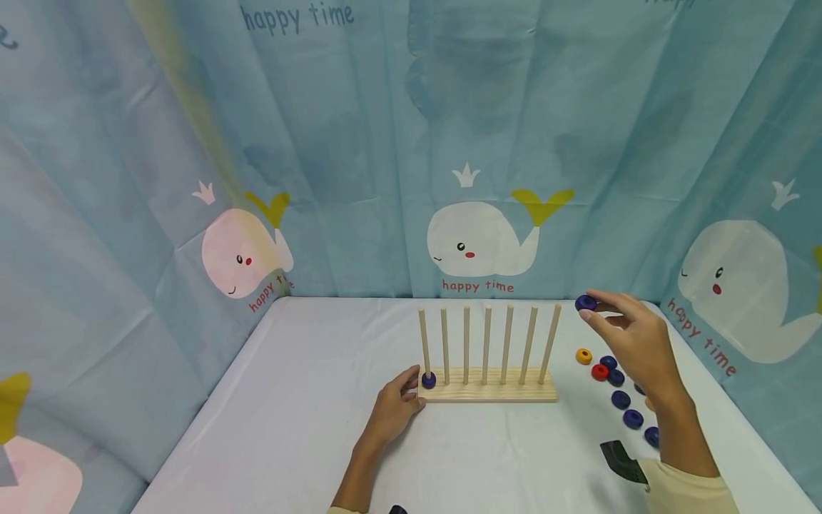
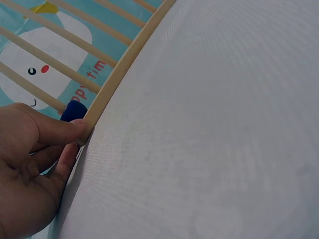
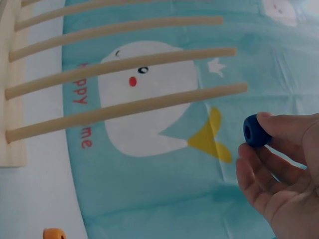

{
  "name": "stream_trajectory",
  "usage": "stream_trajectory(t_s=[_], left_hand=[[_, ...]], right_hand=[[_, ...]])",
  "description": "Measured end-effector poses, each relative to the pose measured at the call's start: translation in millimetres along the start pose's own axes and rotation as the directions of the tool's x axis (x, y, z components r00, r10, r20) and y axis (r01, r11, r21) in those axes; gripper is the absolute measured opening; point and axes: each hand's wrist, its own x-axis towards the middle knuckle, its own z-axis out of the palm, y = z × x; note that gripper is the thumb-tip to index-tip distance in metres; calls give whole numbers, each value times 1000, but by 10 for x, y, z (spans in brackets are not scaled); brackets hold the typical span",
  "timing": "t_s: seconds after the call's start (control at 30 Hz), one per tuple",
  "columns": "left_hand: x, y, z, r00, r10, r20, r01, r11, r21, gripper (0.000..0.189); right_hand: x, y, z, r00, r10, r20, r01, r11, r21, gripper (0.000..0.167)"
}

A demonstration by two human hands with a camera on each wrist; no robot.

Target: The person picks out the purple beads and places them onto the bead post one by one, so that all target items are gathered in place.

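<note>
A wooden peg rack (image 1: 486,393) with a row of upright pegs stands on the white table. One dark blue ring (image 1: 428,380) sits at the foot of its leftmost peg. My left hand (image 1: 393,407) grips the left end of the base, and the left wrist view has the thumb on the base edge beside that ring. Raised near the top of the rightmost peg, my right hand (image 1: 632,341) pinches another blue ring (image 3: 256,131) between thumb and fingers. Its hole faces the pegs in the right wrist view.
Loose rings lie on the table right of the rack: several blue ones (image 1: 620,399), a red one (image 1: 600,372) and an orange one (image 1: 584,355). The right forearm partly covers some. A blue curtain (image 1: 359,250) with whale prints hangs behind and beside the table.
</note>
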Motion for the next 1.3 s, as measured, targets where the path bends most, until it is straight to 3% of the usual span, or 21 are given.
stream_trajectory(t_s=[0.47, 0.83, 1.1, 1.3], left_hand=[[-7, 7, -8, 1000, -5, -2, 5, 1000, 1, 63], [0, 11, -4, 1000, 5, 4, -5, 1000, -6, 64], [-2, 17, -4, 1000, -2, 7, 2, 1000, -6, 65], [-8, 24, -5, 1000, -2, 4, 2, 1000, -1, 64]], right_hand=[[130, -282, 110, 997, -83, 6, 82, 992, 92, 40], [170, -501, 245, 993, -98, 60, 88, 983, 158, 40], [164, -871, 248, 987, -142, 70, 125, 971, 204, 35], [171, -1004, 300, 983, -147, 109, 121, 970, 213, 33]])
